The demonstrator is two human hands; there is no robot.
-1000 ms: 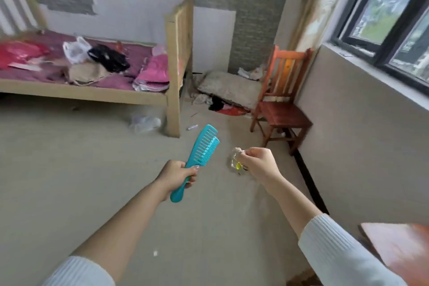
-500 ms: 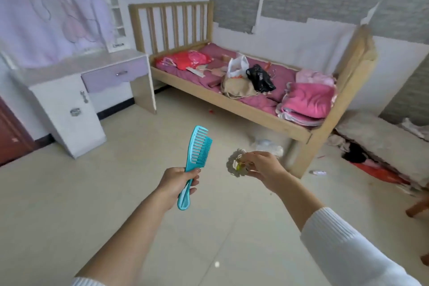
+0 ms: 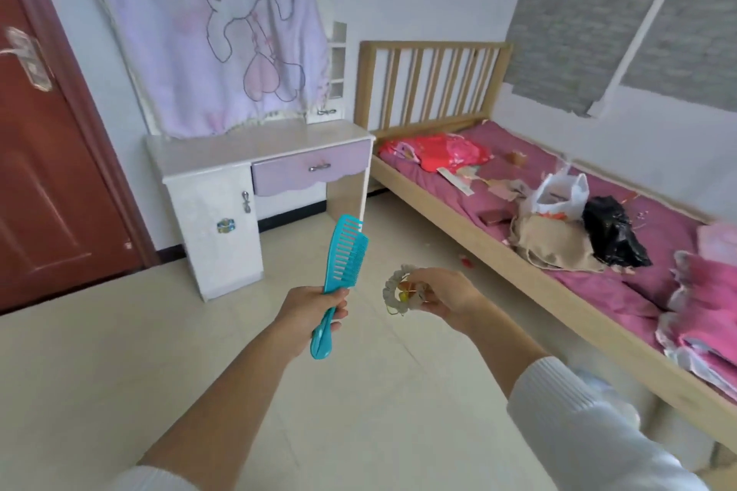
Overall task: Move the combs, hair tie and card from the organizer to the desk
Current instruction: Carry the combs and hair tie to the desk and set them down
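My left hand (image 3: 309,305) grips two teal combs (image 3: 342,263) by their handles, teeth pointing up and to the right. My right hand (image 3: 446,297) pinches a pale grey hair tie (image 3: 393,289) with something small and yellow inside the fingers. Both hands are held out in mid-air above the floor. The white desk (image 3: 255,149) with a lilac drawer stands ahead and to the left, well beyond the hands. No organizer or card can be made out.
A wooden bed (image 3: 518,247) with a pink sheet, bags and cushions runs along the right. A red-brown door (image 3: 48,187) is at the far left. A pink blanket (image 3: 215,32) with a cartoon print hangs above the desk. Pale tiled floor (image 3: 99,371) lies between me and the desk.
The view has swung left: the window and chair are gone, the desk and door have come into sight and closer. Both hands keep their hold on the combs and hair tie.
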